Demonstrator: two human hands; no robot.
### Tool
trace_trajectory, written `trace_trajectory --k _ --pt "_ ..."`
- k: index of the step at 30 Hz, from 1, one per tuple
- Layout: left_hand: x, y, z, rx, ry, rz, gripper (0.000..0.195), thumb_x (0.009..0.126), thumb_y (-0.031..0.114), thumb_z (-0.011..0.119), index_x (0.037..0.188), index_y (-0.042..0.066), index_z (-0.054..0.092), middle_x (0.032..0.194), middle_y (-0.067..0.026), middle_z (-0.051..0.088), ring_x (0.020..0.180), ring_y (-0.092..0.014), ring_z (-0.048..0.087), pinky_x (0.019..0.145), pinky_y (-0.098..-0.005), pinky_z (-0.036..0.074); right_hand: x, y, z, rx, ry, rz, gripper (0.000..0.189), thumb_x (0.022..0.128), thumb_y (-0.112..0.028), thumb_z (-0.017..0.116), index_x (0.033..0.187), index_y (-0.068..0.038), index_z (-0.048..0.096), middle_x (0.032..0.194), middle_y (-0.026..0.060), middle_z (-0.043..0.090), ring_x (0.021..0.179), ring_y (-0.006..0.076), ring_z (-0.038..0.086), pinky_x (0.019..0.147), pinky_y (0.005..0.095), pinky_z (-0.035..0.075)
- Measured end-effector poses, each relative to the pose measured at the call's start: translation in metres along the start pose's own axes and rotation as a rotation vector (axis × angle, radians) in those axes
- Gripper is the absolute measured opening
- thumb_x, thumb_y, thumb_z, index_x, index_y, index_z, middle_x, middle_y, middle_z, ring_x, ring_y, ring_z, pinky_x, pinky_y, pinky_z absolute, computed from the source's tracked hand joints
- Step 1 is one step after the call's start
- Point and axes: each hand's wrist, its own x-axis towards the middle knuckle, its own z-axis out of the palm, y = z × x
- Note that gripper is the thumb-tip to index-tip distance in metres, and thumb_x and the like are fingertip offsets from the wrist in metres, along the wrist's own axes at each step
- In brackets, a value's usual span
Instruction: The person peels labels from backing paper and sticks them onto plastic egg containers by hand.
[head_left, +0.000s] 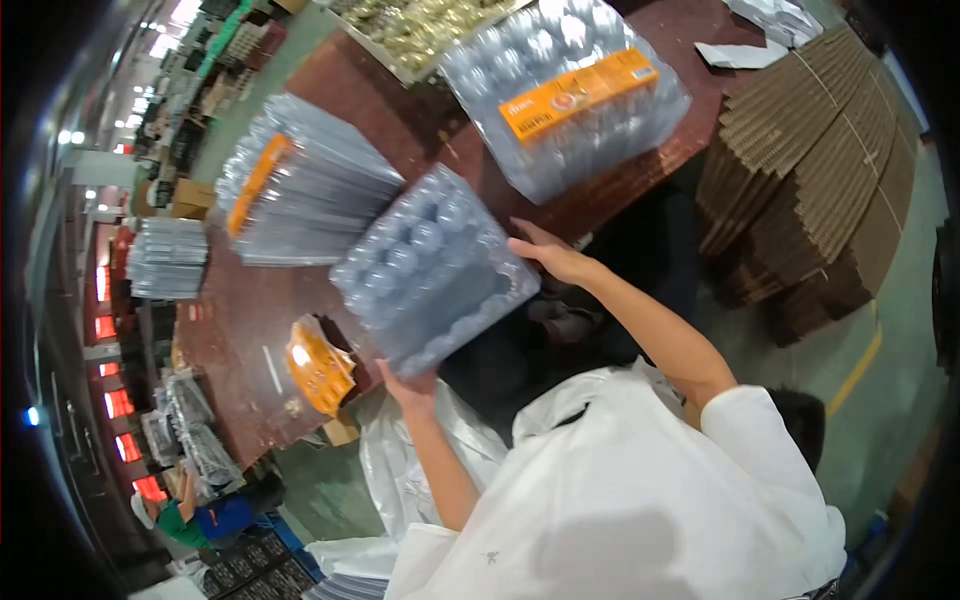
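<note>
In front of me, over the table's near edge, is a clear plastic blister pack (427, 262) with rounded cavities, held tilted. My left hand (409, 384) grips its lower corner. My right hand (555, 256) holds its right edge, thumb on top and fingers partly hidden. Beyond it lies a row of nested clear blister packs (322, 202) with an orange card (257, 186) at the far end. Up and to the right stands another group of clear packs (600, 146) bearing an orange printed card (577, 94). A pile of orange cards (321, 366) rests left of my left hand.
A dark red table (240, 352) carries these things. At its far side is a tray (405, 73) of shiny gold pieces (427, 30). Tied corrugated cardboard (817, 165) stands on the right. A person in green (184, 521) bends at the lower left, near wrapped goods (191, 431).
</note>
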Motion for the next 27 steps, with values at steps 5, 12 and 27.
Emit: trace_trajectory --k 5,12,27 --pt "-0.024 0.022 0.033 0.121 -0.089 -0.077 0.068 0.085 0.058 0.045 0.14 0.02 0.037 0.141 -0.0082 0.042 0.125 -0.036 0.043 0.088 -0.0586 0.045 0.007 0.0 0.027 0.387 -0.037 0.004 0.076 0.097 -0.053 0.038 0.147 0.003 0.022 0.149 0.0155 0.032 0.138 0.0236 0.028 0.112 0.0338 0.021" --pt "0.027 0.017 0.023 0.039 -0.18 -0.079 0.061 0.089 0.049 0.043 0.14 0.015 0.037 0.14 -0.011 0.042 0.125 -0.036 0.043 0.089 -0.0582 0.047 0.039 -0.004 0.009 0.13 -0.057 -0.04 0.076 0.097 -0.055 0.034 0.148 -0.001 0.021 0.15 0.013 0.031 0.138 0.0221 0.027 0.112 0.0324 0.019" --pt "0.012 0.015 0.0 0.109 -0.124 0.035 0.063 0.092 0.049 0.041 0.143 0.012 0.034 0.137 -0.009 0.046 0.123 -0.029 0.047 0.101 -0.046 0.04 0.024 0.004 0.01 0.391 -0.037 0.058 0.076 0.096 -0.049 0.045 0.149 -0.001 0.018 0.152 0.0116 0.026 0.139 0.0224 0.025 0.113 0.0342 0.02"
